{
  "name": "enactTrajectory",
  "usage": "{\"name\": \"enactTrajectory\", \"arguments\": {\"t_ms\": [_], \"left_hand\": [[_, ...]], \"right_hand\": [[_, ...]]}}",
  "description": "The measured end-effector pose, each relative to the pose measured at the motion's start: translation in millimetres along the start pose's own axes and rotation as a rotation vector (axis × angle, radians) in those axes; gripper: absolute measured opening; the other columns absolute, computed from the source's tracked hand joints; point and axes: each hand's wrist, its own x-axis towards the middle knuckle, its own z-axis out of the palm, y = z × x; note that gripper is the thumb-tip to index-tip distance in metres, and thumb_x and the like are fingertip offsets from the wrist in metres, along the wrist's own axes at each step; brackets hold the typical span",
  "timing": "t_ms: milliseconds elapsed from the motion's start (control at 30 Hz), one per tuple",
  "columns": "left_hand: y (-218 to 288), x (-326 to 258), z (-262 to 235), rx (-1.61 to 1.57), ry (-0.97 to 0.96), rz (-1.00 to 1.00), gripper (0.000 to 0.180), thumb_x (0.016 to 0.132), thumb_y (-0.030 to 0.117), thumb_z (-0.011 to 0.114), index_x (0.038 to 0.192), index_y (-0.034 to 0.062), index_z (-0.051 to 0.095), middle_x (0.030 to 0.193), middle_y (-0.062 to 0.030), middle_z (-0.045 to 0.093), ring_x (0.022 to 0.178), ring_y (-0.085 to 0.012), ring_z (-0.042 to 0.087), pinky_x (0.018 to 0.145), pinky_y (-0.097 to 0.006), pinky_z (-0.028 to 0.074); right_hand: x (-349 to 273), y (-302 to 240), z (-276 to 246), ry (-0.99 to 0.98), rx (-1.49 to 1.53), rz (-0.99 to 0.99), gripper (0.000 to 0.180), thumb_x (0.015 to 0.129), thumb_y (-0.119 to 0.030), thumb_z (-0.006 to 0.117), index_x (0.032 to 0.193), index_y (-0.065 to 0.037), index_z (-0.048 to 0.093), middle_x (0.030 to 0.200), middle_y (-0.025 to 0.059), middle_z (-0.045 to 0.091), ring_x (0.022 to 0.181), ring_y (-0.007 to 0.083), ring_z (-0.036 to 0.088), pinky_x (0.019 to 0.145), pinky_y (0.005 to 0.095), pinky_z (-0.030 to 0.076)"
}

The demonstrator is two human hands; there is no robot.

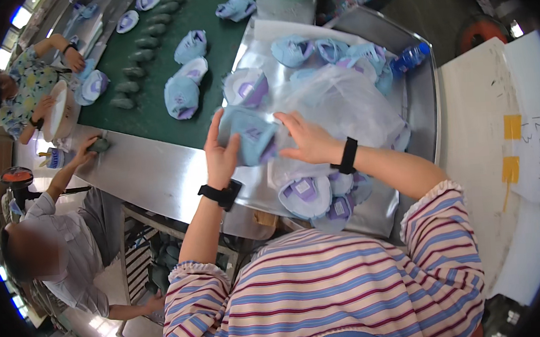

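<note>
My left hand point(221, 159) grips a light blue cap point(252, 132) at its left side, thumb on the front and fingers along the edge. Some purple shows at the cap's lower right. My right hand point(309, 142) is open just right of the cap, thumb and forefinger apart; whether a fingertip touches the fabric I cannot tell. Under and beyond the right hand lies a crumpled clear plastic bag point(347, 103). Just beyond the held cap rests an upturned cap point(243, 86) showing a white and purple inside. More upturned caps point(305, 196) lie on the near side of the metal table.
A green conveyor belt point(153, 108) carries several caps point(182, 96) and a row of dark rounded forms point(143, 55). Several blue caps point(293, 51) and a blue bottle point(409, 58) lie by the metal rim. Two people work at left; one hand point(84, 153) holds a dark form.
</note>
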Motion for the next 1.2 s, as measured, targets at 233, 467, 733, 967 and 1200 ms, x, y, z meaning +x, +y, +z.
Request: {"name": "enactTrajectory", "arguments": {"t_ms": [233,467,733,967,1200], "left_hand": [[-3.0,-65.7,8.4,0.987,-0.545,0.5,0.042,0.068,0.0,0.055,0.108,0.0099,0.063,0.104,-0.0113,0.053,0.096,-0.0296,0.05,0.083,-0.039,0.042],[-35.0,-68.5,56.6,1.228,-0.572,0.523,0.04,0.071,0.01,0.057,0.111,0.0114,0.061,0.101,-0.0078,0.051,0.099,-0.0251,0.047,0.088,-0.04,0.035],[23.3,-97.6,51.0,1.315,-0.721,0.422,0.059,0.058,0.035,0.074,0.108,0.0074,0.062,0.117,-0.0111,0.048,0.115,-0.0307,0.039,0.101,-0.052,0.024],[-69.4,-110.8,49.2,1.009,-0.662,0.404,0.02,0.062,0.02,0.071,0.076,0.0056,0.066,0.112,-0.0089,0.053,0.112,-0.0274,0.044,0.099,-0.051,0.025],[-59.3,-81.0,-5.0,-0.528,-0.14,-0.486,0.038,0.097,0.021,0.041,0.127,-0.0024,0.041,0.123,-0.0087,0.051,0.112,-0.0153,0.049,0.096,-0.027,0.037]], "right_hand": [[-112.7,8.5,-16.4,-0.514,-0.725,-0.576,0.047,0.074,-0.015,0.061,0.118,-0.028,0.055,0.135,0.0061,0.043,0.113,0.0334,0.048,0.088,0.0428,0.042],[-73.1,45.2,-11.9,-0.647,-0.408,-0.293,0.05,0.074,0.0,0.05,0.116,-0.024,0.058,0.123,0.0101,0.055,0.086,0.0215,0.063,0.071,0.0324,0.05],[-61.8,18.4,-59.3,-0.781,-0.622,-0.346,0.069,0.071,-0.003,0.06,0.133,-0.027,0.043,0.139,0.0102,0.041,0.123,0.0268,0.043,0.09,0.0366,0.043],[-66.6,82.5,-46.5,-0.59,-0.465,-0.292,0.051,0.072,-0.022,0.068,0.12,-0.02,0.05,0.121,0.0106,0.053,0.093,0.0296,0.057,0.076,0.0397,0.047],[-58.1,92.5,-72.3,-0.388,0.441,0.361,0.062,0.07,-0.02,0.077,0.12,0.002,0.047,0.084,0.0085,0.062,0.072,0.0141,0.059,0.052,0.0257,0.048]]}}
